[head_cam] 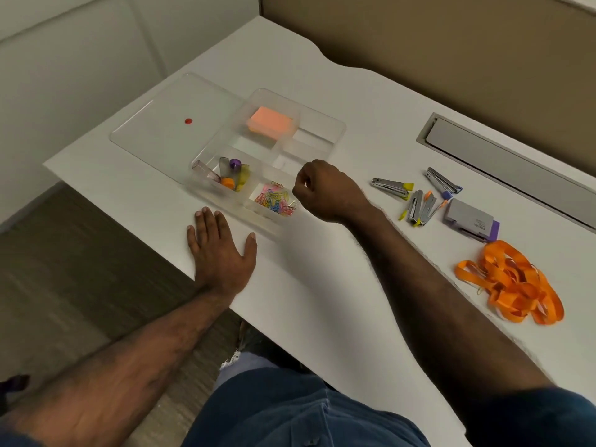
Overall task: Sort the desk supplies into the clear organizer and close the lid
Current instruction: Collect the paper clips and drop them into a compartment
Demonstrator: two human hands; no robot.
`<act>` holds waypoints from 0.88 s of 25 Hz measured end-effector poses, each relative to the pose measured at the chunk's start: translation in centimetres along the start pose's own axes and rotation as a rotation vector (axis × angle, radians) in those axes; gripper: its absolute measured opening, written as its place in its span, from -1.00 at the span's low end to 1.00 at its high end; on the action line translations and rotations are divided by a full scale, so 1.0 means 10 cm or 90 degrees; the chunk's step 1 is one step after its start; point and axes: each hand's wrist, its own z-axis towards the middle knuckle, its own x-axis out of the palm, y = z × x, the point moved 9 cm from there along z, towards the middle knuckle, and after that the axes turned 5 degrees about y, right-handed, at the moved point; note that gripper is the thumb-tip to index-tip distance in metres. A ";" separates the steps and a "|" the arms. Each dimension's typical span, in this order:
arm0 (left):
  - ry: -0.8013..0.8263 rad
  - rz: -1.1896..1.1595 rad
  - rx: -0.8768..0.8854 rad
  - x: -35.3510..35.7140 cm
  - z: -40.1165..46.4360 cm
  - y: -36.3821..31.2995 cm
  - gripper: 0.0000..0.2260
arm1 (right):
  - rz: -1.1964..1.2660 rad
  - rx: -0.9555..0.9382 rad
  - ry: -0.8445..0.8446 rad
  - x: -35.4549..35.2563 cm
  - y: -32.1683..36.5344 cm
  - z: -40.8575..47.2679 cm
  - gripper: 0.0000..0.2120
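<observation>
The clear organizer (319,124) sits on the white desk with its lid (167,124) lying flat to its left. Inside it are an orange sticky-note pad (271,122), small coloured containers (230,175) and coloured paper clips (274,200). My left hand (221,250) rests flat on the desk in front of the organizer. My right hand (322,188) hovers at the organizer's near right corner with its fingers curled; nothing shows in it. To the right lie several staple removers (416,201), a grey and purple stapler (471,219) and orange lanyards (512,282).
A grey cable hatch (503,162) is set into the desk at the back right. A tan partition stands behind the desk. The desk's left edge drops to carpet. My knee in blue trousers is under the front edge.
</observation>
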 end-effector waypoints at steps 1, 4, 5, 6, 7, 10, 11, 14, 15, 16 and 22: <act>-0.001 0.003 -0.001 0.00 0.00 0.01 -0.20 | -0.035 -0.007 -0.006 0.01 0.02 0.07 -0.86; -0.004 0.012 -0.007 0.02 0.01 0.02 -0.20 | -0.134 -0.018 -0.022 0.02 0.02 0.22 -0.80; -0.006 0.013 -0.006 0.02 0.01 0.03 -0.20 | -0.156 -0.020 -0.021 0.03 0.00 0.25 -0.79; -0.009 0.013 -0.006 0.03 0.01 0.03 -0.20 | -0.169 -0.021 -0.018 0.03 -0.02 0.27 -0.79; -0.011 0.013 -0.006 0.03 0.01 0.03 -0.20 | -0.173 -0.020 -0.014 0.04 -0.04 0.28 -0.80; -0.013 0.013 -0.006 0.03 0.01 0.03 -0.20 | -0.168 -0.010 -0.012 0.03 -0.10 0.27 -0.80; -0.014 0.011 -0.007 0.03 0.01 0.04 -0.20 | -0.162 -0.007 -0.015 0.03 -0.11 0.27 -0.80; -0.013 0.002 -0.006 0.04 0.01 0.05 -0.20 | -0.136 0.012 -0.043 -0.03 -0.14 0.21 -0.79; -0.011 0.002 -0.006 0.05 0.02 0.05 -0.20 | -0.125 0.019 -0.061 -0.06 -0.15 0.17 -0.78; -0.010 0.002 -0.006 0.05 0.02 0.05 -0.19 | -0.110 0.025 -0.080 -0.10 -0.16 0.13 -0.77; 0.004 -0.001 -0.002 0.07 0.01 0.06 -0.19 | -0.005 0.043 -0.145 -0.17 -0.35 -0.32 -0.81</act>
